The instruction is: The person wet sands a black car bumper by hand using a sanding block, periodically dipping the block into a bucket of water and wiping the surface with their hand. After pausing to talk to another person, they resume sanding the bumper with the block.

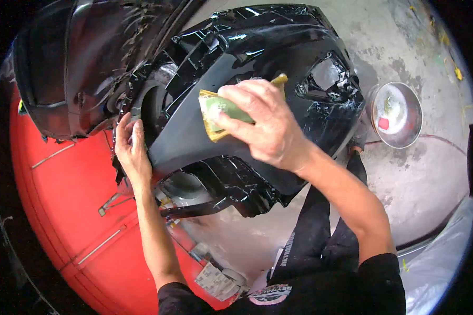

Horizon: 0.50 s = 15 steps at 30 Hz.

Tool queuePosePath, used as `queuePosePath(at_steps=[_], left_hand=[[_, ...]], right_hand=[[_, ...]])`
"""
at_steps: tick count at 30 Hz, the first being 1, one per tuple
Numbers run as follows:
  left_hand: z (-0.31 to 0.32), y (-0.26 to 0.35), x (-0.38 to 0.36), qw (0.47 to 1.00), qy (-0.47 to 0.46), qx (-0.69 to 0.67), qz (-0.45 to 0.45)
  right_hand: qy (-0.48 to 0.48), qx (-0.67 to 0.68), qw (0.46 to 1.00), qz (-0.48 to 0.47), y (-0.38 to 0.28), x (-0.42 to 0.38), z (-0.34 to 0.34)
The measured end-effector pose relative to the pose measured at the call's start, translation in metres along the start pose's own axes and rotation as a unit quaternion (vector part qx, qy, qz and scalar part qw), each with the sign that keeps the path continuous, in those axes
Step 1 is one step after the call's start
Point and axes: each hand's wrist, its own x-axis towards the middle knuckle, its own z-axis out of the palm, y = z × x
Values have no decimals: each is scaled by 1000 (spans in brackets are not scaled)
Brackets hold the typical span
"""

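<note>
Nearest the camera, the person's dark trousers [320, 236] fill the bottom of the view at about 6 o'clock.

The left hand [132, 149] sits at about 9 o'clock, its fingers curled together over the inner edge of the black bumper panel [194, 142], steadying it.

The right hand [265, 126], just past centre, presses a yellow-green sanding pad [215, 113] flat against the panel, fingers spread slightly and bearing down on the pad, thumb hidden beneath.

The pad looks soft, light and bendable, best held flat under the fingers so it follows the curve. Its long side runs roughly from 8 to 2 o'clock.

The panel looks wet and glossy, so likely slippery. It seems a light, somewhat flexible plastic shell, easiest to grip at its ribbed edges or openings. Its long axis runs from lower left toward upper right, the outer face turned up to the camera.

Farther off, at 3 o'clock, a metal bowl [397, 113] stands on the concrete floor [420, 178]; a red surface [63, 210] lies at 8 o'clock.
</note>
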Motion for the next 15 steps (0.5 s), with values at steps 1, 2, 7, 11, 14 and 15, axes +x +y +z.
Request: queuePosePath(at_steps=[1,2,7,11,14,15], left_hand=[[1,2,1,1000,0,-2,1],[1,4,1,1000,-1,9,9],[3,8,-3,1000,12,9,11],[4,5,1,1000,7,4,10],[3,6,-2,1000,13,14,19],[3,8,-2,999,16,33,29]], right_hand=[[-12,-9,1000,-9,12,0,-9],[-5,-60,998,10,28,-7,-16],[3,-4,1000,13,8,-1,-2],[-14,-40,998,44,37,-6,-24],[2,-30,998,49,31,-11,-18],[-6,-35,999,36,18,-6,-13]])
